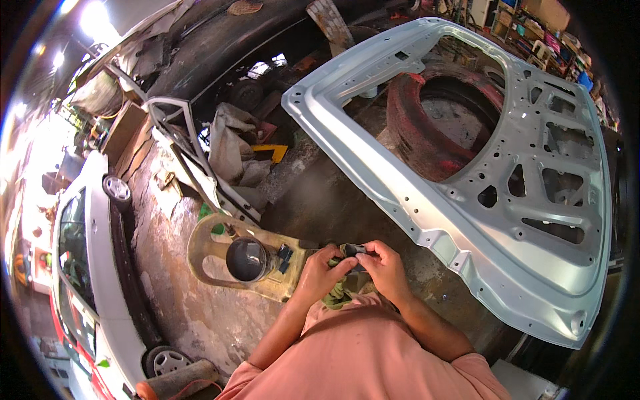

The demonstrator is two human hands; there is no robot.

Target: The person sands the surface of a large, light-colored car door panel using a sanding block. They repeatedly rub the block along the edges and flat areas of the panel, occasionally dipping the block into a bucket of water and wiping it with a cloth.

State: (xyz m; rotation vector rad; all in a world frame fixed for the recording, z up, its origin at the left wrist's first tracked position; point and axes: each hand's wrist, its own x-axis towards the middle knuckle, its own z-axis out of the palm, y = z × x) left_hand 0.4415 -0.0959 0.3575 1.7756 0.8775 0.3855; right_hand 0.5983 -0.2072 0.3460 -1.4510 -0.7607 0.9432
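"Head view: what's held?"

"Left hand (324,268) and right hand (387,267), fingers nearly closed, pinch a small dark piece (351,251) between them, beside the tan stand (283,290)."

"How far along?"

"Handling looks under way, the metal door (460,230) untouched; what's done or left, I can't tell."

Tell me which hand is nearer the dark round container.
Left. The left hand is to the right of the dark round container, apart from it; the right hand is farther right, beyond the left hand.
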